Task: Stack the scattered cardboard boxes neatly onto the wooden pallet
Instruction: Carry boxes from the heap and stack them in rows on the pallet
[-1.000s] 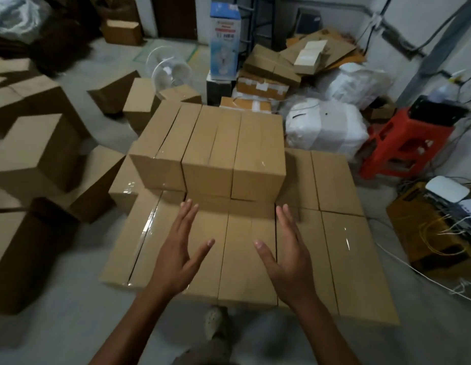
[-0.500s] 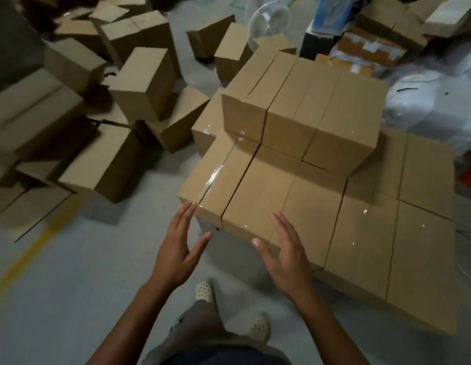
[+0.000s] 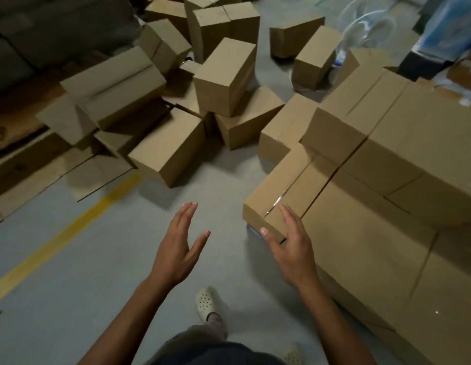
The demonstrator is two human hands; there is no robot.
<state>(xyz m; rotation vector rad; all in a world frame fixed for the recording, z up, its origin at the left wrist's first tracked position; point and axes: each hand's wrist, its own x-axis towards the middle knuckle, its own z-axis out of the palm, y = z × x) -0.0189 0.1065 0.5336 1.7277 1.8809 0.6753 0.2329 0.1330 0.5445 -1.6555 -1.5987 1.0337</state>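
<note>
Stacked cardboard boxes [image 3: 366,238] fill the right side, a lower layer with a second tier [image 3: 403,143] on top; the pallet beneath is hidden. Scattered boxes lie in a loose heap on the floor at upper left, the nearest one [image 3: 166,151] tilted, another [image 3: 225,75] standing on top of others. My left hand [image 3: 179,246] hovers over bare floor with fingers straight, holding nothing. My right hand [image 3: 289,246] is held with straight fingers in front of the stack's near left corner; whether it touches the box I cannot tell.
A yellow line [image 3: 63,233] runs diagonally across the grey floor at left. Flattened cardboard [image 3: 21,180] lies along the left edge. A white fan [image 3: 366,25] and a blue carton [image 3: 450,25] stand at the top right. My foot [image 3: 206,302] is below my hands.
The view has swung left from the stack toward the scattered heap. Both hands have left the stack's top and now hang by its near left corner and over the floor.
</note>
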